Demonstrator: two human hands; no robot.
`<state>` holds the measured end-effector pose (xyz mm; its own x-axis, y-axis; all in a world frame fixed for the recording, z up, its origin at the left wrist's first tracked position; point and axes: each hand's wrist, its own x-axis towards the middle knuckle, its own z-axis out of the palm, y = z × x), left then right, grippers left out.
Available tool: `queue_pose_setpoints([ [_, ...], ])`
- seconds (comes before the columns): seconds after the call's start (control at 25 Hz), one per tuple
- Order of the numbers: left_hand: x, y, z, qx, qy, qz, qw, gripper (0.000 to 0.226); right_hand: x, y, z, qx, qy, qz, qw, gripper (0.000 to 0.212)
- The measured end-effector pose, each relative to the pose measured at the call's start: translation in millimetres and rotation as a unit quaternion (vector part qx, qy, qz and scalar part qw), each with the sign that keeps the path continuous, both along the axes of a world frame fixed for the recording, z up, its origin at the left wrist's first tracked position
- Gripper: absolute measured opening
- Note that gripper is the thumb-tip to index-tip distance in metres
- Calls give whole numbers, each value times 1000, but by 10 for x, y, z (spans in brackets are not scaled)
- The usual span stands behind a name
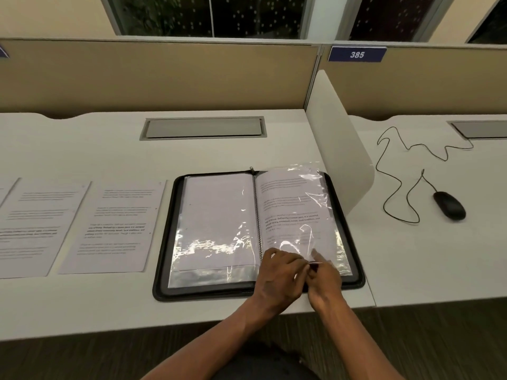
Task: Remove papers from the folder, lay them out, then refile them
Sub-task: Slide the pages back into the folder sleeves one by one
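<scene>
At the counter's near edge, both my grips, left hand (279,272) and right hand (325,275), pinch the clear plastic sleeve (296,209) of the black zippered folder (164,242); two printed white sheets (115,226) already lie left, this page remains inside.

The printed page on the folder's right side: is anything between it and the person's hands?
Yes. A clear, crinkled plastic sleeve covers the white printed page in the open black zip folder. Both hands, left hand and right hand, work at the sleeve's bottom edge; whether they pinch it is unclear.
</scene>
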<state>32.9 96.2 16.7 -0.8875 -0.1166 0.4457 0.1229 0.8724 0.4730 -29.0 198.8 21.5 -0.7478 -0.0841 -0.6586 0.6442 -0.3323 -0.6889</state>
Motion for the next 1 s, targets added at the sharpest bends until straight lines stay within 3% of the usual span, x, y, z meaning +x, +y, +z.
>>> queue_pose_setpoints([
  [0.08, -4, -38, 14, 3, -5, -5, 1000, 15, 34, -62, 28, -6, -1, 25, 1000, 27],
  [0.28, 4, -120, -23, 27, 5, -21, 999, 14, 20, -252, 9, -61, -6, -31, 998, 36],
  [0.44, 11, -220, -52, 47, 13, -38, 998, 14, -4, -309, 22, -20, -3, -24, 1000, 30],
  [0.52, 30, -284, -59, 50, 18, -48, 997, 11, 105, -250, 121, 46, 6, 14, 999, 25],
  [0.6, 34, -347, -88, 62, 21, -38, 997, 10, 285, -118, 185, 197, 70, 41, 977, 17],
  [0.68, 17, -431, -135, 80, 15, -32, 996, 14, 413, 39, 203, 391, 177, -2, 903, 22],
  [0.72, 6, -455, -158, 88, 11, -42, 995, 16, 413, 110, 206, 445, 208, -51, 870, 24],
  [0.76, -10, -466, -170, 89, 7, -54, 995, 17, 365, 155, 217, 445, 208, -99, 865, 27],
  [0.88, -54, -450, -126, 93, -1, -79, 992, 18, 84, 249, 188, 272, 100, -107, 951, 41],
  [1.0, -42, -445, -68, 114, -14, -83, 990, 18, -98, 216, 176, 227, 79, -12, 971, 39],
])
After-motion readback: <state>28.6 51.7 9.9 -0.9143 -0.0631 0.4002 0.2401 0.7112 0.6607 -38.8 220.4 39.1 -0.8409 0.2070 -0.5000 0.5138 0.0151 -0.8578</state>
